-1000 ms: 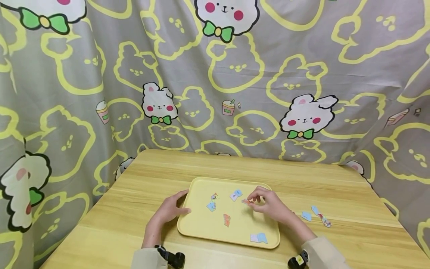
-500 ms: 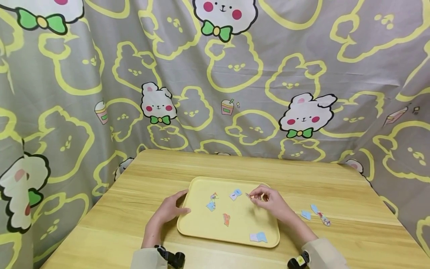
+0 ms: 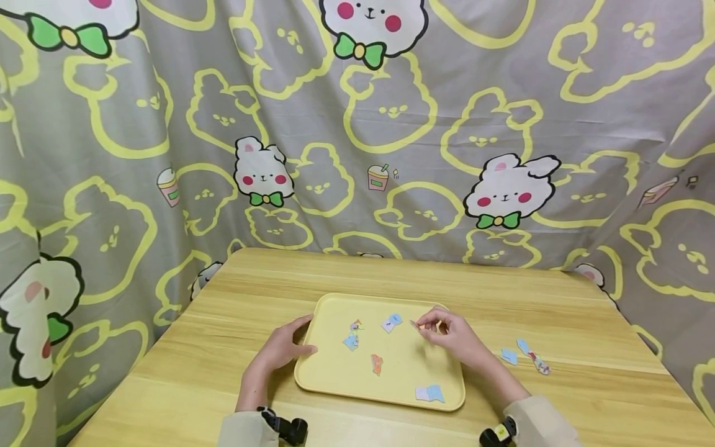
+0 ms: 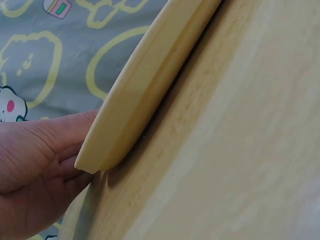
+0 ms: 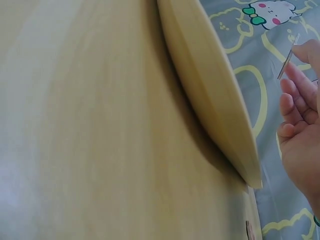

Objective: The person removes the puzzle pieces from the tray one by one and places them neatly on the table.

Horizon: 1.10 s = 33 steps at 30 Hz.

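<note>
My left hand (image 3: 282,346) grips the left rim of a yellow tray (image 3: 329,386), thumb over the edge; in the left wrist view its other fingers are below the rim. Above the tray's right part, my right hand (image 3: 449,335) pinches a small flat puzzle piece (image 5: 288,57), seen edge-on in the right wrist view. Closest to that hand on the tray are joined blue and lilac pieces (image 3: 392,323). Further left lies a colourful joined pair (image 3: 352,336). An orange piece (image 3: 377,365) rests near the middle, and a lilac and blue pair (image 3: 429,393) at the front right corner.
On the wooden table (image 3: 268,273), right of the tray, lie a light blue piece (image 3: 509,356) and a strip of patterned pieces (image 3: 533,357). A grey curtain (image 3: 324,112) with yellow outlines hangs behind the table and at both sides.
My right hand has lifted the puzzle piece slightly and drawn it a little to the right, turning it edge-on. The left hand stays on the tray rim.
</note>
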Available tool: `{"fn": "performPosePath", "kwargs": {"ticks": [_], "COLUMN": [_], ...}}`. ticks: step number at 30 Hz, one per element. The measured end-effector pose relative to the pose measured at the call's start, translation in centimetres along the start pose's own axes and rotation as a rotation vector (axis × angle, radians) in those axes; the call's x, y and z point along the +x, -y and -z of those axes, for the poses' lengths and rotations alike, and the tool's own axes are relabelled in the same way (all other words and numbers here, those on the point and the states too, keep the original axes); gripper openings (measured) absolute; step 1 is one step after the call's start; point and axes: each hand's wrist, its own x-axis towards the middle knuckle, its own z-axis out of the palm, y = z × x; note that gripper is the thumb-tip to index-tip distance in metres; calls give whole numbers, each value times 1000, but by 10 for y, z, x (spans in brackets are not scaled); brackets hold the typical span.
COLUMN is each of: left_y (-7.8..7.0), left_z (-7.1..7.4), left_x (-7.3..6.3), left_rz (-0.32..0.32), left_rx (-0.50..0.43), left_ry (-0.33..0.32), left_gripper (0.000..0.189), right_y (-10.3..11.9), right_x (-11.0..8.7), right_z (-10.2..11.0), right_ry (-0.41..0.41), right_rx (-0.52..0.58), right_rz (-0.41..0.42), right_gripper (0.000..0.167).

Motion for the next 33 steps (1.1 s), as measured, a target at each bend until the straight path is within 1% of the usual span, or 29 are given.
{"fn": "performPosePath", "kwargs": {"ticks": [10,20,27,33], "left_y": [-1,-2,-3,-4], "left_z": [0,1,2,2], "left_x": [0,-1,-2,-3], "left_rz": [0,6,10,7], "left_rx": [9,-3,-1,8], "left_ry": [8,19,26,24], "left_gripper": [71,72,73,73], "right_y": [-1,-4,-5,-11], "right_x": [-6,-12,-19,-26], "right_z": [8,17,26,36], "right_ry": [-3,-20,-39,-63], "right_rx": [-28,-26,-37,-62], "right_rz": [-1,-5,-34,-57], "right_gripper": [8,9,10,11]}}
